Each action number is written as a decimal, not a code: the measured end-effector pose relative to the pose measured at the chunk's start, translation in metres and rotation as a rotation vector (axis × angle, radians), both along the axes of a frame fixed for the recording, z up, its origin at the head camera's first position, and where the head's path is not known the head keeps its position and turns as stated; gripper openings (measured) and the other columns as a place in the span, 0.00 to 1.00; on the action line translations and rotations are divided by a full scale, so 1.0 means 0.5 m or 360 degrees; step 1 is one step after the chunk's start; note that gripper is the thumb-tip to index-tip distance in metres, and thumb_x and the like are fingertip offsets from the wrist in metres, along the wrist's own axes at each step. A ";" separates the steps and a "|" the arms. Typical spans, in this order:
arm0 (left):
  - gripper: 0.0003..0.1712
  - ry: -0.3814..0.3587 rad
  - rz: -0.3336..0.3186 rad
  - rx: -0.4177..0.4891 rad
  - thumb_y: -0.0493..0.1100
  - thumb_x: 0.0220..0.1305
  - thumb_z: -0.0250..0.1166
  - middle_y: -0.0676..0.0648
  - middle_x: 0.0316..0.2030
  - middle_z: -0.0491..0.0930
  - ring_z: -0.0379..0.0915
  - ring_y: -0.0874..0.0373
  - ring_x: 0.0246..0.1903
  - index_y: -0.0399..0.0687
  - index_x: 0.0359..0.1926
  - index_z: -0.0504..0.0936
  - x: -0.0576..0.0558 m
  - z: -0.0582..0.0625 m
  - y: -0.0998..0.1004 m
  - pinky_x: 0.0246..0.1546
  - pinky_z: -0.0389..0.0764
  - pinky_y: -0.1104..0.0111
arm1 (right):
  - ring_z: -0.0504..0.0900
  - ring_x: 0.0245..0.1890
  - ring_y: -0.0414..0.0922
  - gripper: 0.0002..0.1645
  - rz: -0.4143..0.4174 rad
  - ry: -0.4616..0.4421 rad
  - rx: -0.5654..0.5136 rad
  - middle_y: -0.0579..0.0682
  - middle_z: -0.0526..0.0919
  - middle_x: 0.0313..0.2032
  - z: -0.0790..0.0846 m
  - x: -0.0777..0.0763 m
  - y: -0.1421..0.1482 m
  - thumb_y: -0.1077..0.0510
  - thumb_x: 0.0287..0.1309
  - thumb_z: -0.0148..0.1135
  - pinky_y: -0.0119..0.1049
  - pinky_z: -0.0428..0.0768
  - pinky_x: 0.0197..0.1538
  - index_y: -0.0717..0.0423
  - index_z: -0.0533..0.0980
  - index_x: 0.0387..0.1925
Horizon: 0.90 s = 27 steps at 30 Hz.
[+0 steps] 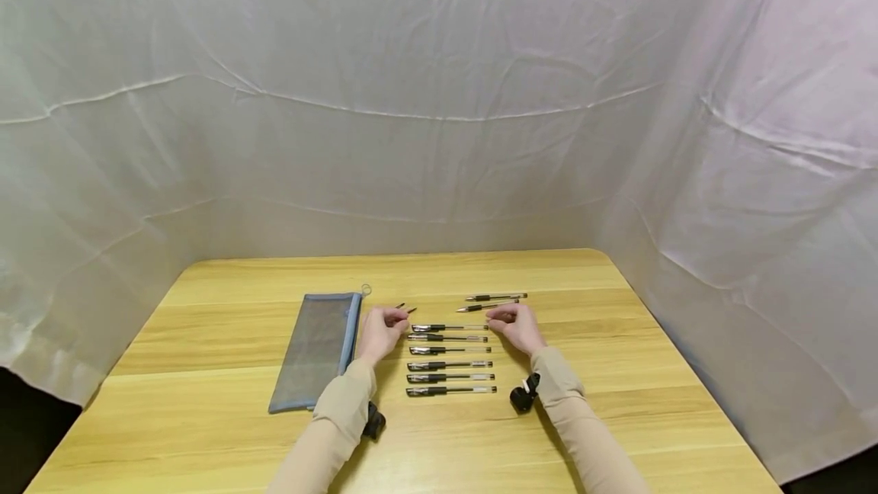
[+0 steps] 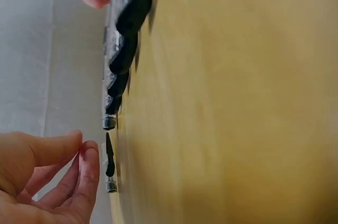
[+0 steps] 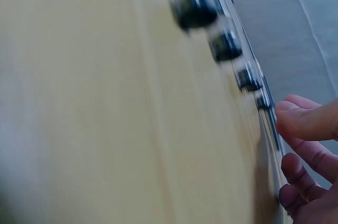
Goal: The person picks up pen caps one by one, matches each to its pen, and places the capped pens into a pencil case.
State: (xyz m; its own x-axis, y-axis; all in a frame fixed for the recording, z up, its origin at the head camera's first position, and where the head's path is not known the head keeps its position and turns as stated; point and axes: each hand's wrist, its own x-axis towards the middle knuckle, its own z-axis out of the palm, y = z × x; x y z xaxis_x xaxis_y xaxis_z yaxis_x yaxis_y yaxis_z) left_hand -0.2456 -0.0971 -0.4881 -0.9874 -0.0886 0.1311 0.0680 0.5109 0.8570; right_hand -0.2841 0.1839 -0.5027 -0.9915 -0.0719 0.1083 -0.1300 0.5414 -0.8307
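Head view: six capped, clear-barrelled black pens (image 1: 449,364) lie rowed between my left hand (image 1: 379,335) and right hand (image 1: 518,327); two uncapped ones (image 1: 495,296) beyond look unfinished. Left wrist: my fingertips meet, seemingly empty. Right wrist: fingers curve loosely; contact unclear.

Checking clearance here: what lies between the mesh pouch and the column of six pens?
In the head view, the left grip and its sleeve lie between the mesh pouch and the pens; bare tabletop shows between sleeve and pens.

Pouch (image 1: 314,349) left of pen row (image 1: 432,365), more pens (image 1: 483,298) behind, all on table (image 1: 617,418)
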 end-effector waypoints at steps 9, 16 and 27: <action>0.11 0.0043 -0.0082 0.0350 0.32 0.64 0.67 0.35 0.43 0.87 0.84 0.49 0.43 0.32 0.47 0.86 0.016 -0.017 -0.020 0.45 0.82 0.71 | 0.81 0.43 0.52 0.15 -0.0117 0.0045 0.0001 0.64 0.84 0.47 -0.005 -0.022 0.037 0.67 0.59 0.68 0.39 0.80 0.47 0.65 0.83 0.48; 0.12 0.0015 -0.0118 0.0450 0.32 0.65 0.67 0.34 0.42 0.87 0.82 0.54 0.40 0.30 0.48 0.85 0.018 -0.017 -0.025 0.41 0.79 0.76 | 0.80 0.43 0.53 0.18 -0.0090 0.0068 0.0065 0.63 0.83 0.49 -0.001 -0.040 0.042 0.66 0.59 0.68 0.43 0.80 0.48 0.62 0.82 0.52; 0.13 -0.0070 -0.0112 0.0463 0.34 0.65 0.67 0.37 0.43 0.87 0.80 0.59 0.40 0.33 0.49 0.85 0.016 -0.022 -0.025 0.43 0.79 0.72 | 0.83 0.47 0.57 0.16 -0.0086 0.0061 0.0076 0.62 0.84 0.51 -0.007 -0.056 0.037 0.67 0.59 0.68 0.53 0.82 0.54 0.61 0.84 0.50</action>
